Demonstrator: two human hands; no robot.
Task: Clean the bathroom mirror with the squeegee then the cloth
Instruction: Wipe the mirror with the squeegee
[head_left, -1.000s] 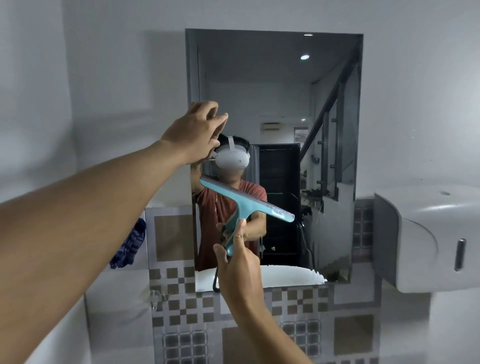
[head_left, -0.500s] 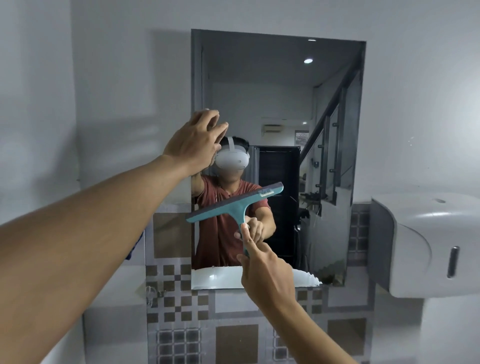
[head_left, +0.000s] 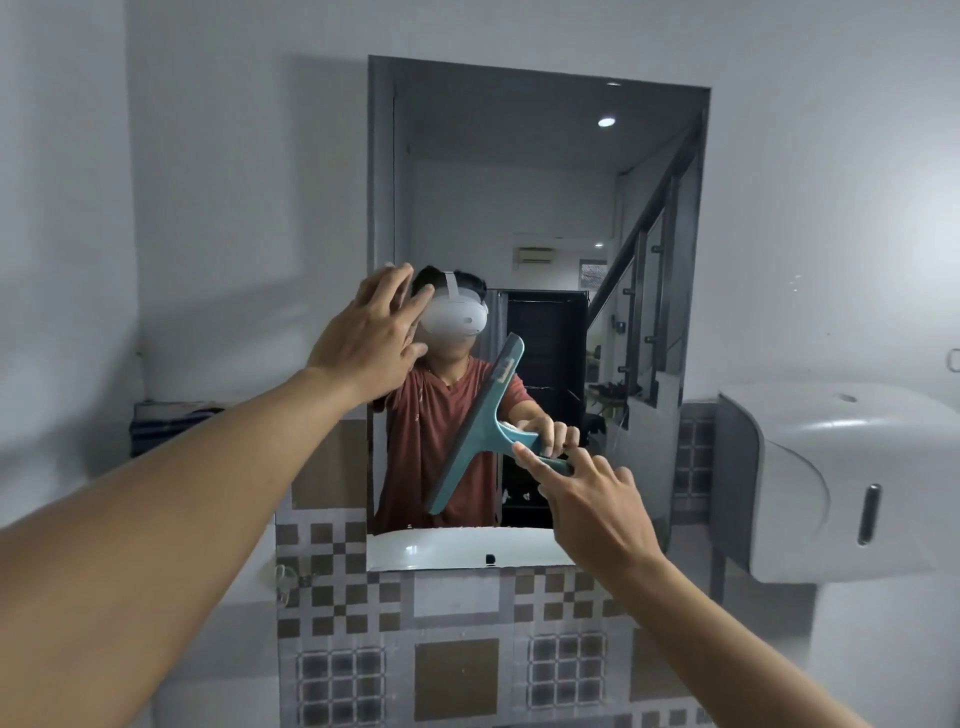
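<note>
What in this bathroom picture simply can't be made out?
1. Head view: whether the squeegee blade touches the mirror glass; the angle hides any gap.
2. Head view: the handle's end, covered by the right hand.
3. Head view: the blue fabric at left, blurred and partly behind the left forearm.
4. Head view: the white dispenser, cut off by the right edge.

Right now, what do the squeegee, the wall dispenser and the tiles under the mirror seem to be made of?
The squeegee looks like teal moulded plastic, smooth and satin; its darker edge strip is probably rubber. The wall dispenser looks like glossy white plastic, judging by soft highlights on its curved shell. The tiles are likely glazed ceramic: checked pattern, visible joint lines.
</note>
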